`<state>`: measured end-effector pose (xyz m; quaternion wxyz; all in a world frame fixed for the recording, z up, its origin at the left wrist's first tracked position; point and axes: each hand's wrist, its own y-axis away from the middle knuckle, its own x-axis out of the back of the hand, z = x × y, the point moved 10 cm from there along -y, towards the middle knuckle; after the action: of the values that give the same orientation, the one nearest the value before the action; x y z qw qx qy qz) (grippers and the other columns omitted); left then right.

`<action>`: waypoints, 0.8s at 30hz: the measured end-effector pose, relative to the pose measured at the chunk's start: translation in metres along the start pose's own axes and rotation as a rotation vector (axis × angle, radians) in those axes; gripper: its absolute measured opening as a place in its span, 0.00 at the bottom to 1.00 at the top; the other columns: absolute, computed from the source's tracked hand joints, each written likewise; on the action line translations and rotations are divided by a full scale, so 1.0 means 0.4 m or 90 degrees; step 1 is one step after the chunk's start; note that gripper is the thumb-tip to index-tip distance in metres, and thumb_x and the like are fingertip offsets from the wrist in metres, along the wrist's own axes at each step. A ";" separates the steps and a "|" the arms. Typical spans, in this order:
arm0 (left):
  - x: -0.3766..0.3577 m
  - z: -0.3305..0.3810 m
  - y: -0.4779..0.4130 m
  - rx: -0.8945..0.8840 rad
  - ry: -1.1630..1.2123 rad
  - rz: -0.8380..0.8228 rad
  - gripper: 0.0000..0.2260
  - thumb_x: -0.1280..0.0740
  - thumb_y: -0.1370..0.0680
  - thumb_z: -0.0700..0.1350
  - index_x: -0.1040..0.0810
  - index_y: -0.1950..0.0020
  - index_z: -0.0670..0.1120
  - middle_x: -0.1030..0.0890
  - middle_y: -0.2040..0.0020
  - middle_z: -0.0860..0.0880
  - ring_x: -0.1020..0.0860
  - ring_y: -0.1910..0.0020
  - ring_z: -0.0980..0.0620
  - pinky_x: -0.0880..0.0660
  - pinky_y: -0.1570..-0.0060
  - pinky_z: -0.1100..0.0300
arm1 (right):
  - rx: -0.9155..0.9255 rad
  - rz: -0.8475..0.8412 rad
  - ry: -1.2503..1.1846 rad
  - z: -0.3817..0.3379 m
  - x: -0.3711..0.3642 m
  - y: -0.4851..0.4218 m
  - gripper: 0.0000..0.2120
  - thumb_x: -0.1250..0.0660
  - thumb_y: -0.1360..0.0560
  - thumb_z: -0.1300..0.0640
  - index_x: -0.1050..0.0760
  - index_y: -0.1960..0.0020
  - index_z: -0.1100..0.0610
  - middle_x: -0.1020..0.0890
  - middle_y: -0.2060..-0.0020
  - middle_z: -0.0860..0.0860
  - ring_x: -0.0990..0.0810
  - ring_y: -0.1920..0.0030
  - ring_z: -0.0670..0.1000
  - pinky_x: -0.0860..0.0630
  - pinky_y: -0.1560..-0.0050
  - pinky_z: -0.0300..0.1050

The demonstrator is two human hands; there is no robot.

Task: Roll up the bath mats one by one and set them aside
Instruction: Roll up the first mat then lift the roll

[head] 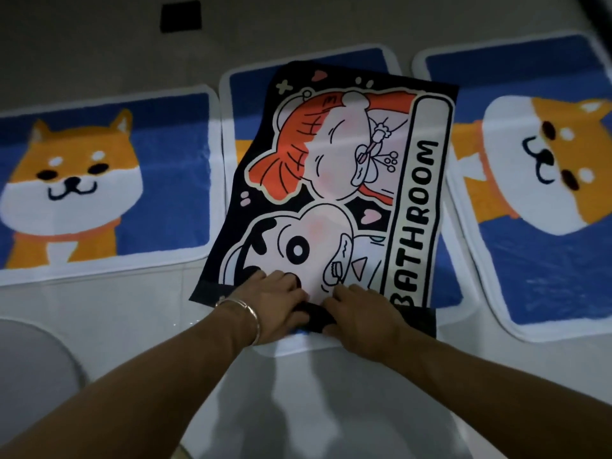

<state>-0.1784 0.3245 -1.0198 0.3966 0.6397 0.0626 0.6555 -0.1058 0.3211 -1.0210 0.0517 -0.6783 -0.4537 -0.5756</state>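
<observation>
A black cartoon mat (334,180) printed with "BATHROOM" lies tilted across the middle blue dog mat (251,77). Its near edge is folded over into a small dark roll between my hands. My left hand (276,304), with a bracelet at the wrist, grips that folded edge, fingers lying on the mat's face. My right hand (359,308) grips the same edge just to the right, fingers curled over the fold. A blue dog mat (99,180) lies flat at the left and another blue dog mat (543,193) at the right.
Pale glossy floor (132,313) runs along the near side of the mats. A grey rounded object (29,366) sits at the lower left. A dark square (180,17) is on the far floor, and a dark strip (596,18) crosses the top right corner.
</observation>
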 end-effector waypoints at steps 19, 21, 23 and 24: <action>-0.047 0.082 0.043 -0.013 -0.095 -0.042 0.20 0.42 0.21 0.51 0.41 0.32 0.47 0.28 0.42 0.44 0.25 0.49 0.44 0.31 0.58 0.52 | -0.124 -0.049 0.094 -0.003 -0.070 0.049 0.17 0.37 0.25 0.59 0.36 0.38 0.60 0.25 0.46 0.59 0.24 0.49 0.57 0.32 0.55 0.48; -0.044 0.081 0.026 0.022 -0.095 -0.051 0.19 0.38 0.22 0.48 0.39 0.33 0.46 0.25 0.45 0.43 0.22 0.51 0.42 0.28 0.57 0.52 | -0.138 -0.076 0.102 0.019 -0.061 0.047 0.17 0.27 0.33 0.56 0.27 0.48 0.60 0.20 0.59 0.57 0.20 0.62 0.53 0.41 0.70 0.39; -0.040 0.090 0.006 0.036 -0.098 -0.061 0.16 0.38 0.22 0.43 0.36 0.35 0.45 0.21 0.47 0.43 0.20 0.51 0.42 0.26 0.56 0.52 | -0.139 -0.051 0.117 0.039 -0.038 0.045 0.15 0.23 0.39 0.54 0.23 0.58 0.58 0.19 0.67 0.54 0.21 0.71 0.51 0.52 0.73 0.37; -0.043 0.098 -0.004 0.030 -0.098 -0.071 0.15 0.38 0.22 0.41 0.34 0.36 0.44 0.21 0.47 0.43 0.20 0.51 0.42 0.25 0.55 0.53 | -0.128 -0.082 0.088 0.034 -0.041 0.050 0.11 0.28 0.32 0.55 0.23 0.53 0.59 0.18 0.61 0.56 0.19 0.64 0.52 0.46 0.73 0.38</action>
<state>-0.1452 0.2985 -1.0275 0.4208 0.6927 0.0827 0.5798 -0.0812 0.3084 -1.0301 -0.0224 -0.6085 -0.4318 -0.6654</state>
